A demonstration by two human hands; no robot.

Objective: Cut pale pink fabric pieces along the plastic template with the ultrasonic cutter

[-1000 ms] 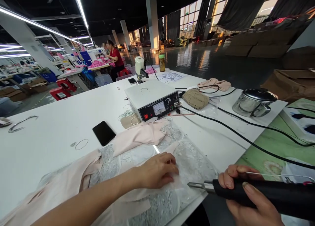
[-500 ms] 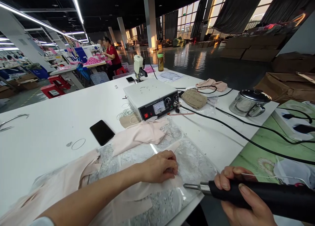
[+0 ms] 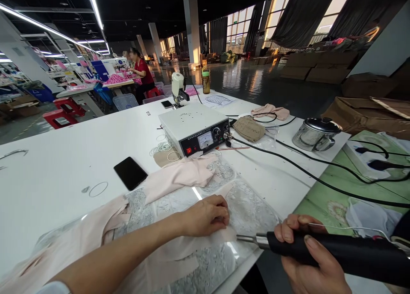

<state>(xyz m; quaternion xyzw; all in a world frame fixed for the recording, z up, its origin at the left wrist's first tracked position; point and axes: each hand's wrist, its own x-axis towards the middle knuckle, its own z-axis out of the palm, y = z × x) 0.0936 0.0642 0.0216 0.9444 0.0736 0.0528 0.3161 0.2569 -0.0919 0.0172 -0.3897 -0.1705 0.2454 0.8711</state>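
- Wears whitish band or sleeve edge [image 3: 54, 288], unclear which, on left forearm [image 3: 121, 253], near eight o'clock.
- Has left hand [image 3: 206, 216] bare, at six o'clock.
- Has right hand [image 3: 312, 277] bare, near five o'clock, with short thumbnail [image 3: 308, 240].

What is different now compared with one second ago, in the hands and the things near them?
The right hand has brought the metal tip of the black handheld tool slightly left, nearer the pale pink fabric under the left hand. Nothing was taken or let go: the right hand still grips the tool; the left stays on the fabric.
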